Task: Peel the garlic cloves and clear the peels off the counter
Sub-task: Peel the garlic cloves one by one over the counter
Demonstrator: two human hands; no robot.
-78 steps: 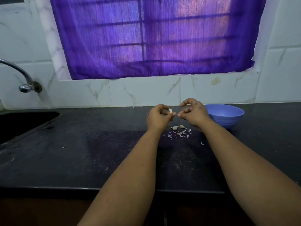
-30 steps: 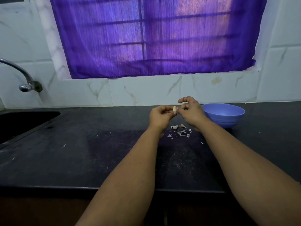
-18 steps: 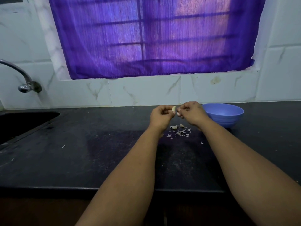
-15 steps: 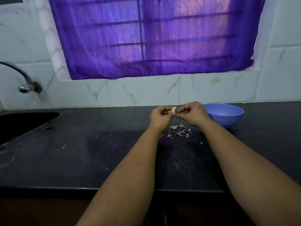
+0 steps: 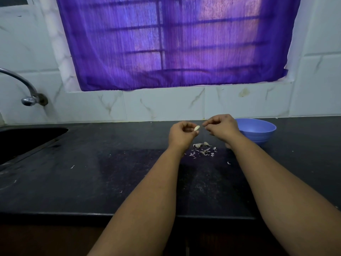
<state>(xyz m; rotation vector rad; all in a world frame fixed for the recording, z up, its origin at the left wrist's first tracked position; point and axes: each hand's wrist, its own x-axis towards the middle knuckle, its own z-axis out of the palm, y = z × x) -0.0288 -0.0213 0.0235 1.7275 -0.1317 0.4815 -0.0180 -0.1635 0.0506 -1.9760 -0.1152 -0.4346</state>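
Here, above the far middle of the black counter (image 5: 73,172), the left hand (image 5: 181,134) pinches a pale garlic clove (image 5: 197,128) between thumb and curled fingers, holding it up clear of the surface. Just to its right, the right hand (image 5: 222,127) has its fingers curled with thumb and forefinger drawn together near the clove; a small gap shows between them and the clove, and whether they pinch a scrap of skin is too small to tell. Directly below the two hands, a loose scatter of peels (image 5: 203,151) lies on the counter, with a couple of larger pale curled pieces at its far edge and small flakes on the near side. A few stray flakes lie apart from that pile, one to the right near the right forearm and some farther left toward the sink (image 5: 27,139), which is set into the counter's left end. A blue bowl (image 5: 258,130) stands near the counter's back edge, just right of the right hand and partly hidden behind it. A metal tap (image 5: 27,93) juts from the tiled wall over the sink, and a purple curtain (image 5: 171,43) covers the window above the counter.
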